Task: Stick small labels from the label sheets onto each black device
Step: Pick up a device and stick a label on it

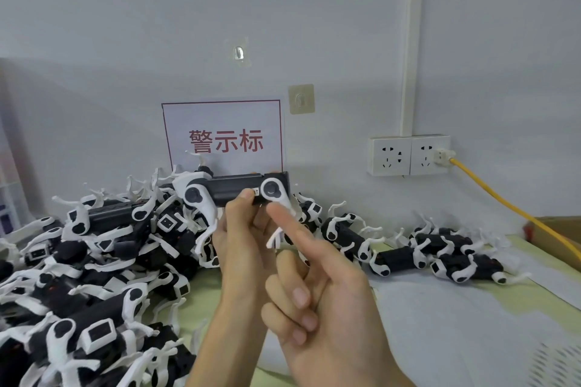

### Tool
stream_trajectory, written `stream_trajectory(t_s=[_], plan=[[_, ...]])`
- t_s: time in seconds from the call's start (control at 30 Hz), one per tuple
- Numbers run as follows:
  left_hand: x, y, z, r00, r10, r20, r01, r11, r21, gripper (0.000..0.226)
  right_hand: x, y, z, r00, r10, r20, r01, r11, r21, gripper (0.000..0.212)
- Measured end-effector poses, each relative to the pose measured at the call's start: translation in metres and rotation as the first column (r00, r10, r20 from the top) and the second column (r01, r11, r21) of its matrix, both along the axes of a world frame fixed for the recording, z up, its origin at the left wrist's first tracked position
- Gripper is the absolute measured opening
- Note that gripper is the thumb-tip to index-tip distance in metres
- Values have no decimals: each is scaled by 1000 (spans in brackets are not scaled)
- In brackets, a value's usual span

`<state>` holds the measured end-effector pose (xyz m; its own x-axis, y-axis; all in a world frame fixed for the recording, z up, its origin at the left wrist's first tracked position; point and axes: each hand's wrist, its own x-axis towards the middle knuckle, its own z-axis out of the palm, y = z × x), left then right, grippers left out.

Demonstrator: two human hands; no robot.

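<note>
Big pile of black devices [103, 264] on the surface [204, 295]. One device [239, 190] is held up, my left hand [242, 239] with its grip wrapped round it from below. My right hand [317, 280] grips nothing, index finger out at the device's right end. The small label [255, 191] sits by my left thumb, so I reckon this is the pressing step. Next it needs a firm rub flat.

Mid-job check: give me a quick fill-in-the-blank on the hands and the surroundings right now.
1. The left hand holds up a black bar-shaped device with white plastic legs in front of a white sign whose characters are ____.
2. On the right hand, only the ____ finger is stretched out toward the device.
3. The yellow cable is plugged into the ____ one of the two white wall sockets.

Missing words: red; index; right.
</note>
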<state>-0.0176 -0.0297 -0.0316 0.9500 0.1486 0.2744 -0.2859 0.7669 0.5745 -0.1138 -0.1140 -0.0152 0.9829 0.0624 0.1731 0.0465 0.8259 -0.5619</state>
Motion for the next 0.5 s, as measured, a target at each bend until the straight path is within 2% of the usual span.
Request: stream_trajectory(t_s=[0.03,0.1,0.2,0.27,0.37,0.5], plan=[[-7,-20,12,996,-67,-64,74,992,98,29,0,-2,1,1000,-13,7,13,1000,-2,36],[-11,-24,15,984,-177,-16,178,979,103,36,1,-8,4,997,-65,33,65,998,-2,35],[-7,-17,13,956,-290,42,282,950,134,22,2,-23,12,982,-174,77,175,985,-5,30],[-10,-26,12,937,-344,57,330,928,173,20,2,-36,18,965,-245,95,247,969,-6,28],[-9,-31,11,947,-321,19,307,921,240,25,3,-54,24,940,-321,113,325,946,-16,26],[-10,-35,11,966,-258,23,240,925,295,42,5,-72,29,920,-362,151,373,926,-55,22]])
